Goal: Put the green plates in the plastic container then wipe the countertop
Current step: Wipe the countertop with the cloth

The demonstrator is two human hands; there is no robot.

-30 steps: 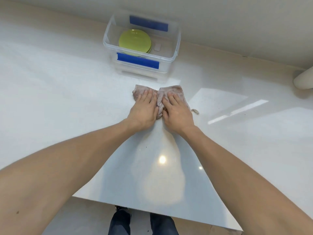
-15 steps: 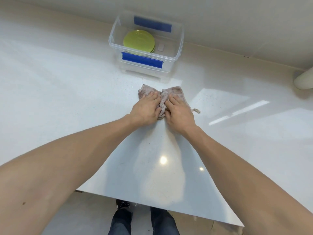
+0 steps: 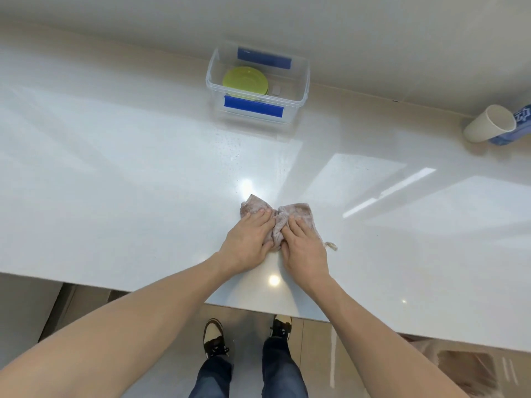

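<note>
Green plates [image 3: 245,83] lie stacked inside a clear plastic container [image 3: 298,90] with blue tape strips, at the back of the white countertop [image 3: 129,182] by the wall. A crumpled pinkish-grey cloth [image 3: 298,211] lies on the counter near its front edge. My left hand [image 3: 248,242] presses flat on the cloth's left half. My right hand [image 3: 304,248] presses on its right half. The cloth bunches up between the two hands, and a frayed thread trails to the right.
A white paper cup [image 3: 488,123] lies on its side at the far right by the wall, next to a blue package [image 3: 514,130]. The counter's front edge runs just behind my wrists; my legs and shoes stand on the floor below.
Both hands have dragged the cloth back toward me, away from the container and close to the front edge. The view has pulled back and now shows the cup.
</note>
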